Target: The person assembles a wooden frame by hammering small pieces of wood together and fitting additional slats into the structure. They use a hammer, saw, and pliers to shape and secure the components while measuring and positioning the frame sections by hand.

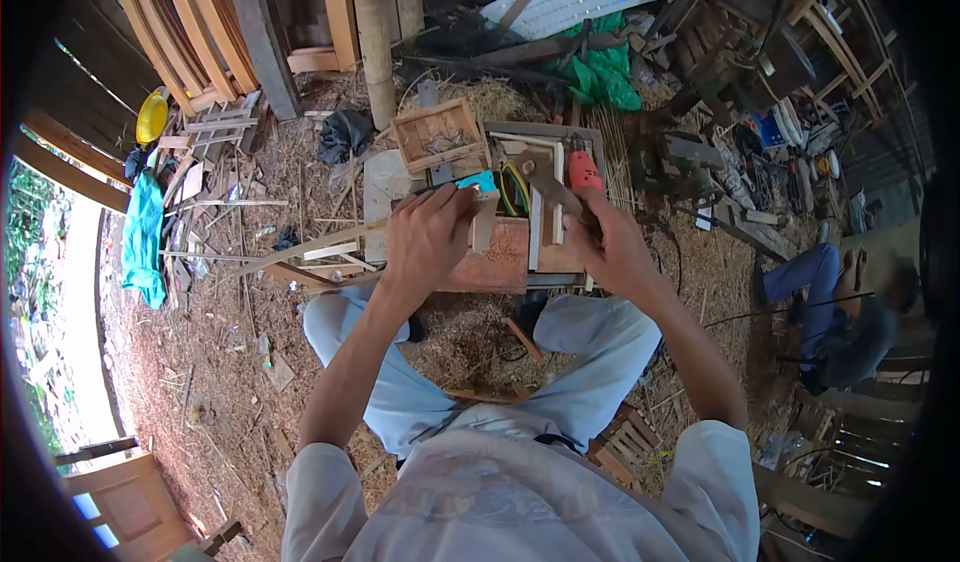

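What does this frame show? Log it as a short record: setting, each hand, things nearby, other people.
setting: outdoor wood workshop, ground covered in shavings
left hand: closed on a thin wooden strip beside a small wooden block
right hand: gripping a flat wooden piece
work surface: reddish wooden box in front of the knees
nearby: orange power tool, small wooden tray
other people: one person seated at right
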Demonstrator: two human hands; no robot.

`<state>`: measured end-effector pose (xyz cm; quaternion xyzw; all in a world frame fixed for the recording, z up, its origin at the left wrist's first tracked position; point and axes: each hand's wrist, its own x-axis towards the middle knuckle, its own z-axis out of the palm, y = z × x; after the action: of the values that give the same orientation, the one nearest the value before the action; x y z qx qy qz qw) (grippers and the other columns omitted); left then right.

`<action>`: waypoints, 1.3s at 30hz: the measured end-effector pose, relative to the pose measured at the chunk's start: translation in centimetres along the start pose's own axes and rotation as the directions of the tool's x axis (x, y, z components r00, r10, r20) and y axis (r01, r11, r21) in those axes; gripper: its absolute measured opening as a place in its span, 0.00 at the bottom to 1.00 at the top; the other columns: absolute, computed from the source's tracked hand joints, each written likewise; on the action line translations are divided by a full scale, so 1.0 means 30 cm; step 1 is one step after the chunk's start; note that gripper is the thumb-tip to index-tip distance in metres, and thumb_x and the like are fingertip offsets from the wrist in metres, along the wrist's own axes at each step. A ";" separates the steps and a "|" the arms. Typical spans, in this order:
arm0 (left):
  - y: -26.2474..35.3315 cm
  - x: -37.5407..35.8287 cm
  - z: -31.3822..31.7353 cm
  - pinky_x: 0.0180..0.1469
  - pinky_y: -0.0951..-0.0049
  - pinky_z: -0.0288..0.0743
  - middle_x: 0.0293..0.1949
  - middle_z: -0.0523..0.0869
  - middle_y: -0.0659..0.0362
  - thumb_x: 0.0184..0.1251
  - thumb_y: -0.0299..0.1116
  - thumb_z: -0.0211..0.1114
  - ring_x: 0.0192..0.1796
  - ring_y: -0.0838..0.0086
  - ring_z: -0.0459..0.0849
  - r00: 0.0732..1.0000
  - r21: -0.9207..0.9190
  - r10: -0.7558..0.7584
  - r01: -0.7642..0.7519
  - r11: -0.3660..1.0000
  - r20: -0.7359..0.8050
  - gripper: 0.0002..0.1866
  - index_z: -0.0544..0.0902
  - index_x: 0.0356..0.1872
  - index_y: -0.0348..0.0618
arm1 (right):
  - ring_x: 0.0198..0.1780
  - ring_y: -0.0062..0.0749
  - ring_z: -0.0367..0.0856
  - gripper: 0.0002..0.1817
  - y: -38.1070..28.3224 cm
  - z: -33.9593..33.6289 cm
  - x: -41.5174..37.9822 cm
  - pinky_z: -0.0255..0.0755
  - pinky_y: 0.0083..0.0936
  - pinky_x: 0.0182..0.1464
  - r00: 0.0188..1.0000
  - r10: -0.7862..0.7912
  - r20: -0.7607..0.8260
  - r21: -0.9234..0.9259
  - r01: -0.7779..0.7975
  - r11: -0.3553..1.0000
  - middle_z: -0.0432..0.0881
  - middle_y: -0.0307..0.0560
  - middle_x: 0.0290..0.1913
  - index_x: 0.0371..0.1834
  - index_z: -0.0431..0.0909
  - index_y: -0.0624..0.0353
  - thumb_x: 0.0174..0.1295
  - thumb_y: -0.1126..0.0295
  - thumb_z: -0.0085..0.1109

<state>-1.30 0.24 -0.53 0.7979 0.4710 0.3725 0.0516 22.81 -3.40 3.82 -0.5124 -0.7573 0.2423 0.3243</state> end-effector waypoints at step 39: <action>-0.024 0.002 -0.015 0.35 0.62 0.72 0.30 0.82 0.56 0.51 0.22 0.65 0.31 0.58 0.81 0.995 0.001 0.093 -0.093 0.996 0.038 0.09 0.81 0.35 0.42 | 0.25 0.43 0.78 0.10 0.134 0.058 0.080 0.71 0.38 0.26 0.902 -0.413 0.124 -0.389 0.427 0.816 0.74 0.45 0.25 0.37 0.73 0.58 0.60 0.65 0.60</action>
<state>-2.10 0.56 -0.50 0.8259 0.4330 0.3587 0.0420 23.37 0.22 0.43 -0.3848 -0.8904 0.0103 0.2430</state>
